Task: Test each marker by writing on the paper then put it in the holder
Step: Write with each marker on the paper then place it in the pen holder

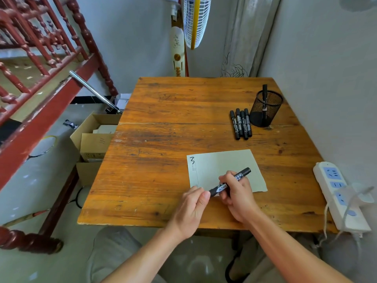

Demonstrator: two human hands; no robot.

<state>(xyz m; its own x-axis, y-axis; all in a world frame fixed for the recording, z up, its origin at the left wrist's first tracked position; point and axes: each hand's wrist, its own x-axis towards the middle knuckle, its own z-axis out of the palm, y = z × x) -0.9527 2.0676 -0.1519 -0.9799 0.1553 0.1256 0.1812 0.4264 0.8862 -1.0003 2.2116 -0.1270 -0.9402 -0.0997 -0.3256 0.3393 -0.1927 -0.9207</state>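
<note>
Both hands clamp a smooth black cylindrical marker [230, 182]: right hand [237, 194] mid-barrel, left hand [192, 207] on its near-left end, slanting up-right above paper [222, 166].

Both forearms are bare to the frame edge, with no sleeve showing. The left hand [190, 209] and right hand [238, 198] wear no gloves, rings or watch. Light grey trousers [114, 252] cover the legs below.
</note>
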